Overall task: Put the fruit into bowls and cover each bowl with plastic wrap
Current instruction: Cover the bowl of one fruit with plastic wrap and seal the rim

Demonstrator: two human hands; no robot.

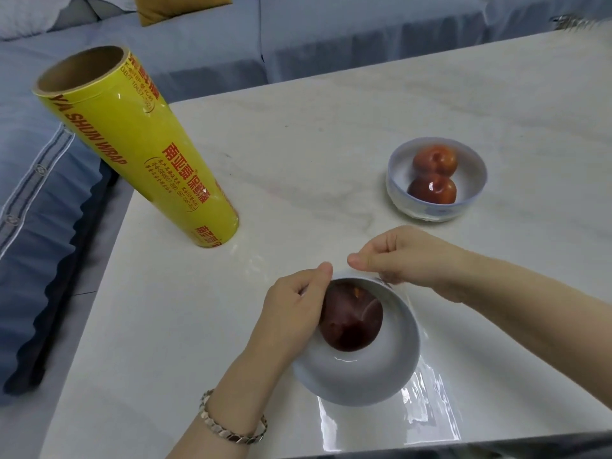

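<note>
Pinching film (430, 405), left hand (291, 308), right hand (405, 256), over bowl (364, 376), roll (139, 154) reads YA SHUN WRAP

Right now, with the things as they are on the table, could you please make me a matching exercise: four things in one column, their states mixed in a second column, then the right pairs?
Things:
1. wrap roll
2. far bowl
3. near bowl
4. plastic film

States:
A. holds one dark fruit
B. stands upright on the table
C. pinched by the left hand and the right hand
D. holds two red fruits

Pairs: 1-B, 2-D, 3-A, 4-C.
</note>
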